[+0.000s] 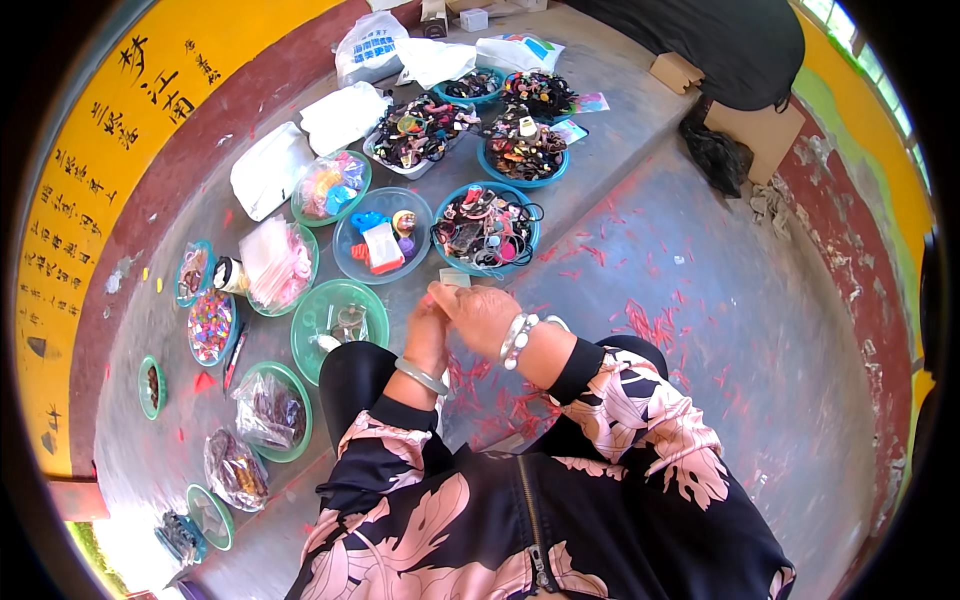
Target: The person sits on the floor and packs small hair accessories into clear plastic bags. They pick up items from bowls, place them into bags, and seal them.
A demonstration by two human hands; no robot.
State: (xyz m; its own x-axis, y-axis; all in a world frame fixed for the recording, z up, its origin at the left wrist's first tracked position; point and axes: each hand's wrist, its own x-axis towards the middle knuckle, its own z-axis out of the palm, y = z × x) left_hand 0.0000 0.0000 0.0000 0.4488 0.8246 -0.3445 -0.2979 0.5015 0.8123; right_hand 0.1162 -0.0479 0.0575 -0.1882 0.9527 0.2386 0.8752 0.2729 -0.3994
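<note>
My left hand [428,335] and right hand [488,315] meet in front of me with their fingertips pinched together. A small pale, flat piece [455,277] shows at the fingers; its kind is unclear. The left wrist wears a bangle, the right a beaded bracelet. Just beyond the hands stands a blue basket [537,247] heaped with hair ties and clips. A translucent blue bowl [345,255] beside it holds a white packet and colourful small items. Left of my hands, a green basket [313,318] has clear round pieces in it.
More baskets of hair accessories stand at the back, with white bags [268,170] alongside. A green basket [304,440] with a plastic bag of dark items is at left. Red scraps [648,325] litter the floor. A cardboard piece [757,140] leans at back right, near a black bag [716,152].
</note>
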